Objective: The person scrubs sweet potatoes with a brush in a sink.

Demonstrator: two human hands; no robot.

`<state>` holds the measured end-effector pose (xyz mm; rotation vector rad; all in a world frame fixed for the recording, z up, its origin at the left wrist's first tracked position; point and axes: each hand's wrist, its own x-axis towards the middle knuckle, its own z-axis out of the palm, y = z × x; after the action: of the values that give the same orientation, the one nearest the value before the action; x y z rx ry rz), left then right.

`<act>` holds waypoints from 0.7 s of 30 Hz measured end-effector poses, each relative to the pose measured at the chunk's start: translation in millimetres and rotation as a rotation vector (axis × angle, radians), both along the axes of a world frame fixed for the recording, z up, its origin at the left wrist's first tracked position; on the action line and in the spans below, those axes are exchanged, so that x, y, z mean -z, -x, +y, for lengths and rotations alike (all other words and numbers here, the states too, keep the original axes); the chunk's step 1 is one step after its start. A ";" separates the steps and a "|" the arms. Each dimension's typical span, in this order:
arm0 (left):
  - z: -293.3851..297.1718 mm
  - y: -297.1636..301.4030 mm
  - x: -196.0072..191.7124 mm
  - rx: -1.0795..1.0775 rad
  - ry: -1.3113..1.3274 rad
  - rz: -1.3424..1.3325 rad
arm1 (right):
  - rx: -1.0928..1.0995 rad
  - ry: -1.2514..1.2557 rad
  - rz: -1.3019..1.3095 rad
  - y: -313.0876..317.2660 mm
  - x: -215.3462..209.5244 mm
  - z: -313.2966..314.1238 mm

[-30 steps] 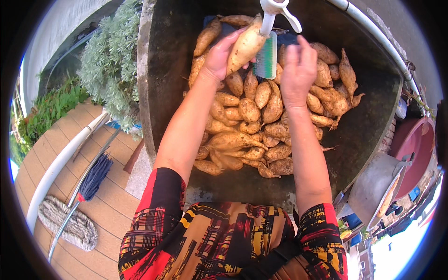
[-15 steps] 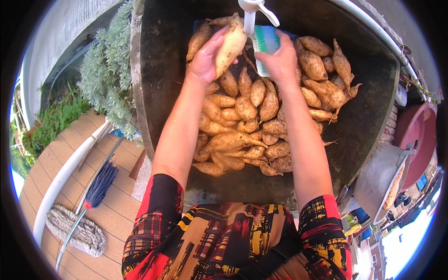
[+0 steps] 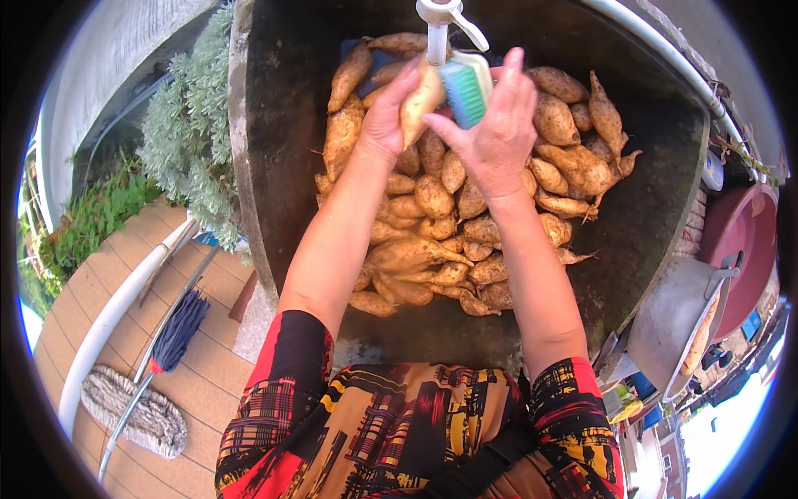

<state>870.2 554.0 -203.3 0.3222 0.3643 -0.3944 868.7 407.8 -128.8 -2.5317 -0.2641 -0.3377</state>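
Note:
My left hand (image 3: 384,119) grips a pale sweet potato (image 3: 422,98) under a white tap (image 3: 439,23) at the far side of a dark stone sink (image 3: 274,150). My right hand (image 3: 497,133) holds a scrubbing brush (image 3: 465,85) with blue-green bristles, pressed against that sweet potato. Below both hands lies a heap of several muddy sweet potatoes (image 3: 432,241) filling the sink's middle.
A silver-green shrub (image 3: 187,141) grows left of the sink. On the wooden deck lie a white pipe (image 3: 116,308), a blue mop (image 3: 176,328) and a grey rag mop (image 3: 137,416). A metal pot (image 3: 677,324) and a red basin (image 3: 744,241) stand on the right.
Both hands have drawn together under the tap. The brush now sits against the sweet potato, which has shifted slightly toward the tap's stream.

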 end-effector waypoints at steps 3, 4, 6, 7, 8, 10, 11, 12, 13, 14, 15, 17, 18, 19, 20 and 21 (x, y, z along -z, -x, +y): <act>1.7 -4.8 -2.0 -0.071 -0.014 -0.039 | -0.162 -0.189 0.072 22.1 6.3 17.6; 3.7 -3.5 -0.7 -0.076 -0.019 -0.043 | -0.181 -0.248 0.111 26.2 9.4 20.4; 3.7 -0.1 -0.3 -0.054 -0.154 -0.012 | -0.209 -0.143 0.069 22.7 11.1 13.1; 2.5 1.4 -3.8 -0.049 -0.211 0.004 | -0.231 -0.034 0.030 20.1 10.7 9.1; 3.3 3.9 -2.8 -0.048 -0.212 0.006 | -0.230 -0.035 0.033 17.3 9.1 7.6; 2.0 5.4 -1.5 -0.109 -0.143 0.049 | -0.254 0.031 -0.135 8.9 3.9 2.5; 0.9 5.6 -0.8 -0.122 -0.121 0.027 | -0.245 -0.064 -0.064 10.5 20.0 -1.4; 0.2 5.5 -0.1 -0.124 -0.120 0.026 | -0.247 -0.063 -0.064 12.8 21.6 -0.9; -1.1 4.6 1.1 -0.130 -0.119 0.028 | -0.248 -0.074 0.023 16.1 21.0 0.9; -1.8 3.4 3.2 -0.135 -0.119 0.030 | -0.249 -0.084 0.111 20.6 19.8 3.4; 7.3 4.8 16.2 -0.095 -0.101 -0.064 | -0.359 -0.025 0.013 29.9 15.8 11.6; 15.8 9.6 15.3 0.046 -0.041 0.015 | -0.471 0.007 0.108 39.2 8.5 21.9; 7.6 4.5 12.0 0.065 -0.012 0.155 | -0.439 0.017 0.086 32.8 16.0 19.4; 0.4 -0.2 -5.6 0.041 -0.194 0.212 | -0.363 0.020 0.080 18.3 18.4 15.7; -5.5 -3.4 -19.4 0.018 -0.376 0.267 | -0.287 0.023 0.075 -1.1 18.0 9.6; -2.8 -3.4 -15.3 0.032 -0.387 0.219 | -0.168 0.096 0.098 -17.5 14.8 8.7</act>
<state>873.6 551.2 -188.0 0.6659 0.6533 -0.3901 886.1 416.5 -143.6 -2.5884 -0.4618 -0.1376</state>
